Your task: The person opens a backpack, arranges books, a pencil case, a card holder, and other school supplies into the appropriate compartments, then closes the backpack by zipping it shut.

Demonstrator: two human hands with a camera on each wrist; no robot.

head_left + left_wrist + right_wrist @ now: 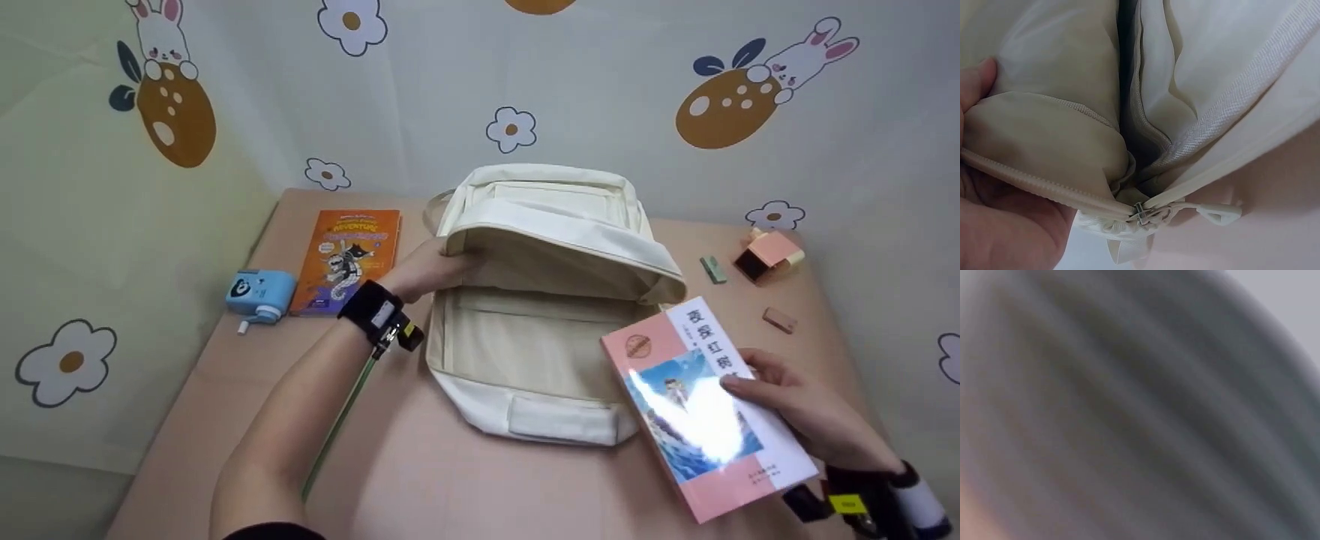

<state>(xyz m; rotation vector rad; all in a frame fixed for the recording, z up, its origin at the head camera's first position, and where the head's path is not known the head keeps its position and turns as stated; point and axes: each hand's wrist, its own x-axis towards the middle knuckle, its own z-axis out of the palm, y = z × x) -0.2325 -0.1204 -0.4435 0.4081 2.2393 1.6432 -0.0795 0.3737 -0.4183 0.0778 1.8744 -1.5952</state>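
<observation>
A cream backpack (562, 427) lies in the middle of the table with its main compartment unzipped and gaping. My left hand (431, 270) grips the raised flap at its left edge; in the left wrist view the thumb is inside and the other fingers (1010, 236) are outside the zipper edge. A zipper pull (1219, 214) hangs at the corner of the opening. To the right of the bag, my right hand (795, 397) pinches a pink and white paperback book (660, 397) by its right side, cover up and tilted. The right wrist view is a dark blur.
An orange book (349, 255) and a blue pencil sharpener (260, 294) with a crank lie on the left. At the right are a pink block-shaped item (772, 253), a small green piece (713, 270) and a small pink piece (780, 319). A patterned curtain (420, 97) stands behind the table.
</observation>
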